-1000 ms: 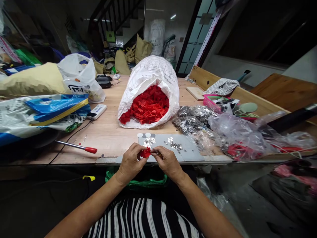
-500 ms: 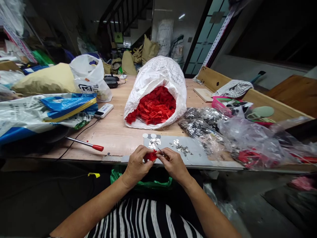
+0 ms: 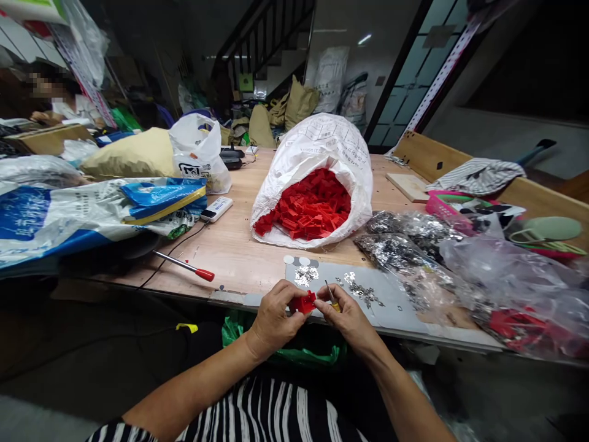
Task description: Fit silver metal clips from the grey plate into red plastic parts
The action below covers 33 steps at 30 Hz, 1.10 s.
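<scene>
My left hand [image 3: 277, 314] pinches a small red plastic piece [image 3: 304, 302] at the table's front edge. My right hand [image 3: 348, 316] is closed on a small tool with a yellow handle [image 3: 337, 306] and a thin metal shaft that points up and away. Its fingertips are close to the red piece; whether they touch it I cannot tell. Just beyond the hands, small shiny metal parts [image 3: 306, 274] lie on a grey board [image 3: 393, 294], with more metal clips [image 3: 363, 290] to their right. Behind them a white woven sack [image 3: 317, 138] lies on its side, its mouth full of red plastic pieces [image 3: 313, 205].
Plastic bags of metal parts [image 3: 391, 245] and a pink basket [image 3: 444, 212] crowd the right. A red-handled rod [image 3: 184, 265], a white power strip [image 3: 217, 209] and a blue-and-white bag [image 3: 92, 209] lie left. A green bag [image 3: 317, 355] hangs below the edge. Another person sits far left.
The view has swung left, so everything sits further right. My right hand has drawn slightly away from the red piece, and the tool's shaft now points upward.
</scene>
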Motion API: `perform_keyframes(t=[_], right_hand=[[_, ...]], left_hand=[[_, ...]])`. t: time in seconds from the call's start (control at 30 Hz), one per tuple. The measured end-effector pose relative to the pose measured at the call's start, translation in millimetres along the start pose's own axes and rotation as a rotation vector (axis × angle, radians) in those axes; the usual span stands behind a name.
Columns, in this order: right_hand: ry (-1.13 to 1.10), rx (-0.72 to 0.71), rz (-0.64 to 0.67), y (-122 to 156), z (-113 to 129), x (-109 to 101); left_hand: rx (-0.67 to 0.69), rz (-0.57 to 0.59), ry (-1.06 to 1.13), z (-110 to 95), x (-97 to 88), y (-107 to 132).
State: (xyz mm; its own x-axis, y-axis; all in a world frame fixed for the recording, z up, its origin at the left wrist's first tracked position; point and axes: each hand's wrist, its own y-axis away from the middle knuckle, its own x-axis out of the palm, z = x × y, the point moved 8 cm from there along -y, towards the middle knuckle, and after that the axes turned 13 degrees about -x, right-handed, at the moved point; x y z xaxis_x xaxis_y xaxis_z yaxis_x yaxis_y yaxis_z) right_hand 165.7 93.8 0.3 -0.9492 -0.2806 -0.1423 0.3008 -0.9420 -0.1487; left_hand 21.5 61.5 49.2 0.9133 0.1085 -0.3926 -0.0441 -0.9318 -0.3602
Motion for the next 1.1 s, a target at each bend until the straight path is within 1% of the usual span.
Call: perform_keyframes(t=[0.07,0.13,0.33,0.43,0.5,0.57,0.63,0.7,0.77,0.8,0.87,0.97,1.03,1.1], right_hand=[[-0.070,0.075,0.046,2.2,-4.8,4.1],[-0.103,0.100,0.083,3.3,-6.2,6.3],[-0.101,-0.006,0.103,1.1,-2.9,4.8],[-0.138,0.023,0.124,4.5,-8.8,9.4],[-0.157,0.077,0.152,8.3,-15.7,13.1],[-0.131,0.113,0.173,10.5,-21.5,12.8],[-0.016,0.094,0.147,7.9,-23.2,3.9],[0.190,0.024,0.074,0.8,-19.2,-11.1],[0.427,-0.043,0.021,-7.8,-13.0,-21.8],[0.534,-0.064,0.021,-12.2,-10.8,-22.9],[0.717,-0.085,0.053,-20.9,-9.2,-18.4],[0.938,-0.071,0.081,-31.6,-10.8,-7.2],[1.039,-0.044,0.068,-37.2,-12.3,-1.7],[1.085,-0.020,0.053,-41.7,-13.7,1.8]], left_hand=[[0.028,0.006,-0.021,-2.2,0.9,0.6],[0.057,0.015,-0.035,-4.6,2.4,2.1],[0.134,0.075,-0.082,-11.0,13.1,11.4],[0.078,0.089,-0.063,-4.8,14.0,12.2],[0.000,0.104,-0.028,4.9,13.0,11.0],[-0.096,0.113,0.010,18.1,10.7,9.7],[-0.201,0.110,0.063,32.7,7.4,8.4],[-0.287,0.108,0.117,44.9,4.5,7.4],[-0.336,0.107,0.146,52.4,2.5,6.3],[-0.348,0.103,0.148,54.4,1.2,5.7],[-0.358,0.087,0.138,56.3,-1.9,5.1],[-0.341,0.061,0.115,55.4,-6.9,5.7],[-0.303,0.039,0.079,52.9,-10.2,6.5],[-0.243,0.013,0.028,49.1,-13.2,6.9]])
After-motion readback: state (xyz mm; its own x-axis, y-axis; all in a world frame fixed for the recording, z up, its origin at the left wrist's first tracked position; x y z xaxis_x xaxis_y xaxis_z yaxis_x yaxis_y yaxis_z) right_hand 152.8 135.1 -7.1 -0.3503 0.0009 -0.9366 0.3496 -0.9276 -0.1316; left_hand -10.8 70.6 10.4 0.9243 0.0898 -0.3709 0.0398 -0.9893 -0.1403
